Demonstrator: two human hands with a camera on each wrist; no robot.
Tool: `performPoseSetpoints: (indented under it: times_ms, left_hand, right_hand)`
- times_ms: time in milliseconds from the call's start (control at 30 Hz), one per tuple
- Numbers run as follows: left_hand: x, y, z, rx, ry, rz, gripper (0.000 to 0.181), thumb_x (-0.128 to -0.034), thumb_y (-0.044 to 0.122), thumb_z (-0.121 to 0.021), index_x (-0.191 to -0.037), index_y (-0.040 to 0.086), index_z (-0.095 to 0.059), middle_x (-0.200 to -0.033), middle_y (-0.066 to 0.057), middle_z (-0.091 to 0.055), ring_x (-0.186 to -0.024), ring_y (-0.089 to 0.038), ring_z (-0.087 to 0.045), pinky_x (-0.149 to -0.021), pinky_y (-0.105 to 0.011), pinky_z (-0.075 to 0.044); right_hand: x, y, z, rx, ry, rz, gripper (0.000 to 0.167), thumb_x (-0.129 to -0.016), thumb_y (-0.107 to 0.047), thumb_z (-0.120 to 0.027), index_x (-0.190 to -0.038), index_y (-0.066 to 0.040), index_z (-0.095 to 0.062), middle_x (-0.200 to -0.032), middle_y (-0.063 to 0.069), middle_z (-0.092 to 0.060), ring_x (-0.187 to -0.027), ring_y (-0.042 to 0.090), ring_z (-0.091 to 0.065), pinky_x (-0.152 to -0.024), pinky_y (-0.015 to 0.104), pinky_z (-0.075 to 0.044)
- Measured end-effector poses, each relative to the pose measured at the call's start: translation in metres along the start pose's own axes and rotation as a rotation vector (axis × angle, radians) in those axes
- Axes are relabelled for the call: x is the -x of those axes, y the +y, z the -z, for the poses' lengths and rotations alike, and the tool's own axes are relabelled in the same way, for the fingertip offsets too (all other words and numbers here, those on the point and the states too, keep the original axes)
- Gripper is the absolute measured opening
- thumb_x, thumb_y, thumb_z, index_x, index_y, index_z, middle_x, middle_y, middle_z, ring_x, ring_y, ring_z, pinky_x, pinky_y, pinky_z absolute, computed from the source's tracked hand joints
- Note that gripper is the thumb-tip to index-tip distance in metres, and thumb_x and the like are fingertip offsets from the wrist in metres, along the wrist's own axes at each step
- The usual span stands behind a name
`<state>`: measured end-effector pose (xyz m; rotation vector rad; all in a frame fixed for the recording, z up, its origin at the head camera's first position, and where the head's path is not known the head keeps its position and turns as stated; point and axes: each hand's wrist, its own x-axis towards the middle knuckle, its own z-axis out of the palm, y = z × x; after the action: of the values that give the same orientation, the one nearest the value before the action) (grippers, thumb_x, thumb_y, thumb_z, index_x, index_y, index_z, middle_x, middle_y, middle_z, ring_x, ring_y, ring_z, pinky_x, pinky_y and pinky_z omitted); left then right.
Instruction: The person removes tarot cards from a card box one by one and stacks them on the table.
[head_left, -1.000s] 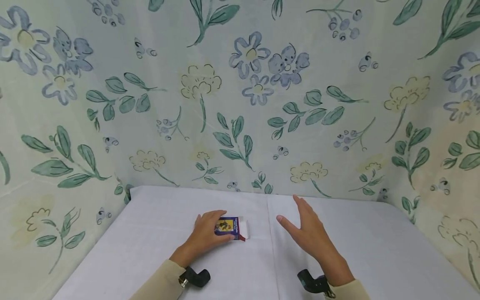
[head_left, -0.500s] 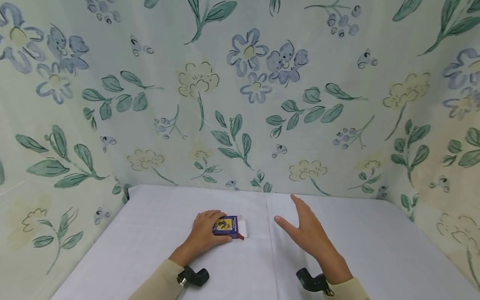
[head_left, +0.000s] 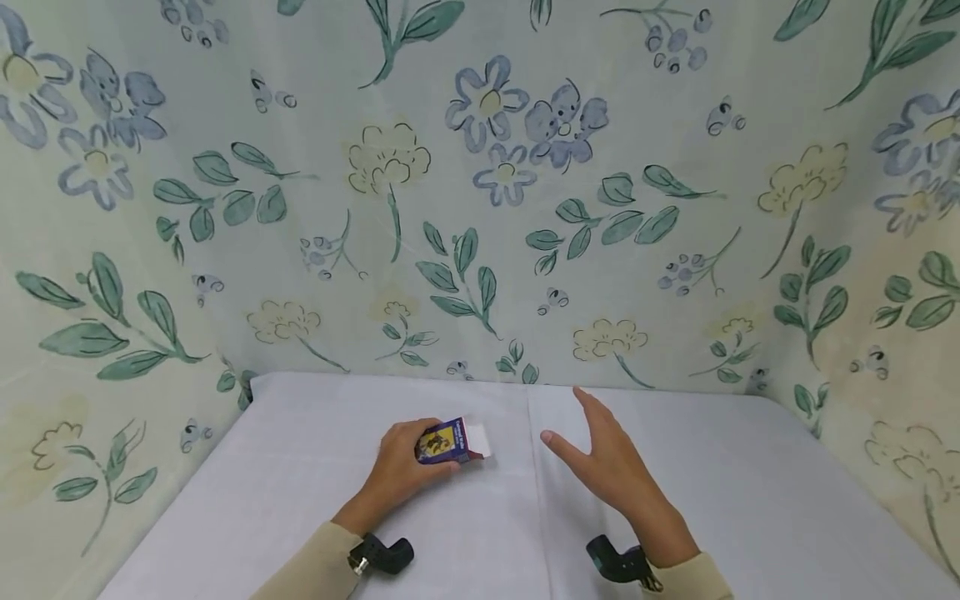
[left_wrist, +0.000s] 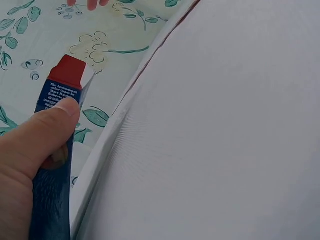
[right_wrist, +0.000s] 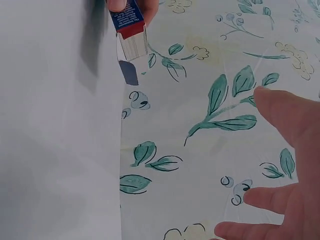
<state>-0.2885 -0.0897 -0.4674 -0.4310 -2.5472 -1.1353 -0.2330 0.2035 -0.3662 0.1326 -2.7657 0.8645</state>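
A small blue card box (head_left: 441, 442) with a yellow picture on its face is in my left hand (head_left: 397, 467), gripped between thumb and fingers. Its right end stands open, with the flap out, and is tilted up. In the left wrist view the thumb presses along the narrow side of the box (left_wrist: 52, 195), near a red tuck flap (left_wrist: 68, 71). Pale layered edges of a card stack (right_wrist: 134, 46) show inside the mouth in the right wrist view. My right hand (head_left: 611, 467) hovers to the right, apart from the box, fingers extended and thumb spread, holding nothing.
A white cloth with a crease covers the table (head_left: 675, 467). Behind it and at both sides hangs a floral curtain (head_left: 480, 208). Black cameras are strapped at both wrists, such as the right wrist camera (head_left: 618, 560).
My left hand has tilted the card box, its open end now angled upward and slightly raised. The right hand keeps its pose. The whole head view has shifted slightly.
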Motion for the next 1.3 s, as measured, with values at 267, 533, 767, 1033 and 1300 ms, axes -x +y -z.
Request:
performPoseSetpoints:
  times_ms: [267, 533, 767, 1033, 1300]
  left_hand:
    - [-0.001, 0.007, -0.002, 0.056, 0.017, 0.002, 0.076, -0.0682, 0.051, -0.083, -0.129, 0.015, -0.056, -0.116, 0.001, -0.06, -0.102, -0.014, -0.051, -0.092, -0.041, -0.044]
    - [-0.002, 0.009, -0.009, 0.104, 0.003, -0.044, 0.074, -0.0723, 0.05, -0.081, -0.131, 0.015, -0.052, -0.122, 0.001, -0.06, -0.105, -0.011, -0.054, -0.089, -0.036, -0.048]
    - [-0.003, 0.015, -0.016, 0.15, -0.048, -0.047, 0.075, -0.0736, 0.047, -0.08, -0.134, 0.015, -0.049, -0.123, 0.001, -0.058, -0.104, -0.012, -0.054, -0.087, -0.034, -0.048]
    - [-0.005, 0.023, -0.028, 0.185, -0.107, -0.06, 0.072, -0.0738, 0.052, -0.079, -0.131, 0.02, -0.049, -0.121, 0.005, -0.058, -0.103, -0.012, -0.053, -0.087, -0.033, -0.048]
    - [-0.01, 0.029, -0.025, 0.216, -0.125, -0.062, 0.07, -0.075, 0.054, -0.077, -0.131, 0.022, -0.048, -0.12, 0.003, -0.059, -0.101, -0.011, -0.053, -0.087, -0.031, -0.048]
  right_hand:
    - [0.0, -0.007, 0.005, -0.074, -0.019, -0.01, 0.094, -0.083, -0.065, -0.06, -0.153, -0.015, -0.022, -0.157, 0.013, -0.025, -0.141, 0.038, -0.024, -0.101, 0.062, -0.033]
    - [-0.002, -0.014, 0.008, -0.097, -0.018, -0.009, 0.09, -0.084, -0.063, -0.061, -0.152, -0.017, -0.024, -0.156, 0.013, -0.027, -0.14, 0.039, -0.027, -0.1, 0.063, -0.034]
    - [-0.002, -0.021, 0.005, -0.152, 0.001, 0.049, 0.086, -0.085, -0.059, -0.063, -0.15, -0.014, -0.029, -0.152, 0.015, -0.034, -0.135, 0.04, -0.036, -0.096, 0.056, -0.042]
    - [-0.007, -0.038, -0.006, -0.256, 0.005, 0.072, 0.08, -0.085, -0.052, -0.067, -0.148, -0.014, -0.034, -0.15, 0.014, -0.038, -0.134, 0.036, -0.04, -0.096, 0.045, -0.044]
    - [-0.014, -0.051, -0.014, -0.344, 0.038, 0.154, 0.072, -0.086, -0.045, -0.07, -0.145, -0.015, -0.039, -0.142, 0.014, -0.048, -0.128, 0.032, -0.049, -0.096, 0.042, -0.045]
